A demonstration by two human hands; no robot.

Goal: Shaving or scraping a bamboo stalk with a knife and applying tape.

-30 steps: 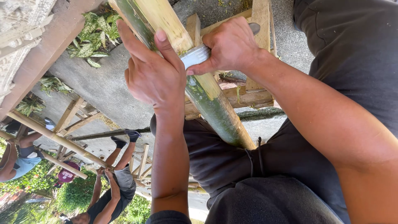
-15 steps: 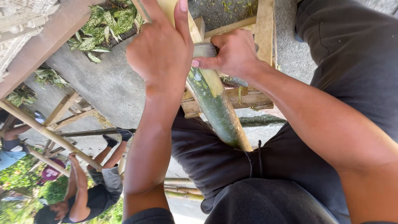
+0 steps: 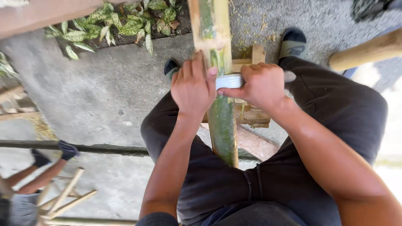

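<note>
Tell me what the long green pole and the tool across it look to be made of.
The pole looks like fresh bamboo: glossy green skin lower down, pale yellowish wood where it is stripped higher up. The tool looks like a dull grey metal blade lying across the pole, gripped by the right hand; the left hand rests on it. Its handle is hidden.

Both forearms are bare down to the left hand (image 3: 193, 88) and right hand (image 3: 261, 86) — no sleeves, rings or watch showing — while beyond the fingers lie loose black trousers (image 3: 335, 109) with a drawcord and dark slide sandals (image 3: 293, 44) with grey straps.
</note>
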